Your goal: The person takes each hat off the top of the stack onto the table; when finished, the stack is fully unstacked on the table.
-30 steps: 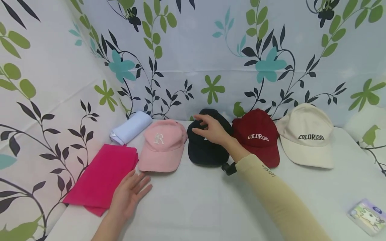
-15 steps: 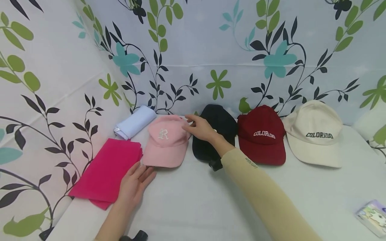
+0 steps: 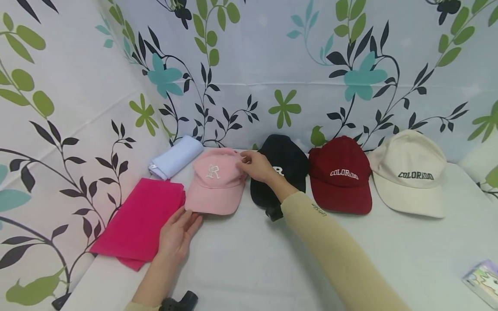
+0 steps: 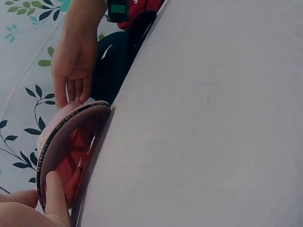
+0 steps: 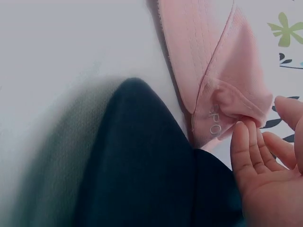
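Note:
A pink baseball cap [image 3: 213, 199] with a white embroidered letter sits at the left end of a row of caps. At the left corner of its brim, my left hand [image 3: 177, 235] pinches the edge; in the left wrist view one digit lies against the brim's underside [image 4: 66, 142] and another outside it. My right hand [image 3: 257, 166] reaches across the black cap [image 3: 285, 149] to the pink cap's right rear. In the right wrist view, the right fingertips [image 5: 244, 130] grip the pink cap's bunched rear fabric, with part of that contact hidden.
Dark red [image 3: 340, 162] and cream [image 3: 412, 160] caps stand farther right. A folded magenta cloth [image 3: 140, 220] and a rolled light-blue cloth [image 3: 177, 155] lie at the left. A small printed packet [image 3: 484, 280] is at the right edge. Patterned fabric [image 3: 241, 65] hangs behind.
My right hand has moved left from over the black cap to the pink cap's rear. My left hand has come up to its brim. The head view has shifted slightly.

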### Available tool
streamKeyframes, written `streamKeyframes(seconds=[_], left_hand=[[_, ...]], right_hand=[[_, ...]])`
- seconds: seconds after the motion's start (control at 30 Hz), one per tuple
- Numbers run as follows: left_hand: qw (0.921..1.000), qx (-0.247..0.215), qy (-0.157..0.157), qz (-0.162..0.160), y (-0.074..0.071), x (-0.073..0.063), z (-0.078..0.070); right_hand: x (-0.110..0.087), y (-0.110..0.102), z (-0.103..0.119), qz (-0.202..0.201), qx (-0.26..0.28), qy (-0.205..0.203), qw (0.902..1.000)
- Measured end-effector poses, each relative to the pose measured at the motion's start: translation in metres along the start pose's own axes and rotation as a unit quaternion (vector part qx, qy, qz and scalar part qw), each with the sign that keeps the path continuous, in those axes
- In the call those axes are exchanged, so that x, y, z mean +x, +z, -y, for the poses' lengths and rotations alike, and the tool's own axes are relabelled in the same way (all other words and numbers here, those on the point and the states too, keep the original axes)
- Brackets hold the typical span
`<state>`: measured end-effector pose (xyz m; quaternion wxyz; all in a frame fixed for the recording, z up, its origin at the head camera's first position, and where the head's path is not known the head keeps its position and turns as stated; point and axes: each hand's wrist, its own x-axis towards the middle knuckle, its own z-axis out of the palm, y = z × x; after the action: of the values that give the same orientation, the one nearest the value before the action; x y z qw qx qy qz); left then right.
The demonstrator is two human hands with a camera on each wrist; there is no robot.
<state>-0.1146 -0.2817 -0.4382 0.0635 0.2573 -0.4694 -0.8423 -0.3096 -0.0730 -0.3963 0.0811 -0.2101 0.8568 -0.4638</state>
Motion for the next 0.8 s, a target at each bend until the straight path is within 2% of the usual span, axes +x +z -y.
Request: streamKeyframes(seconds=[0.27,0.8], left_hand=[[0.9999,-0.013,0.005,-0.007,0.006,0.001,-0.002],[0.9995,-0.028,0.013,-0.004,0.014,0.004,-0.007]], right_hand=[[0.004,-0.004,0.001,-0.014,0.001,0.0,0.9999],[0.005,-0.02,0.017,-0.018,0.047,0.008,0.9987]])
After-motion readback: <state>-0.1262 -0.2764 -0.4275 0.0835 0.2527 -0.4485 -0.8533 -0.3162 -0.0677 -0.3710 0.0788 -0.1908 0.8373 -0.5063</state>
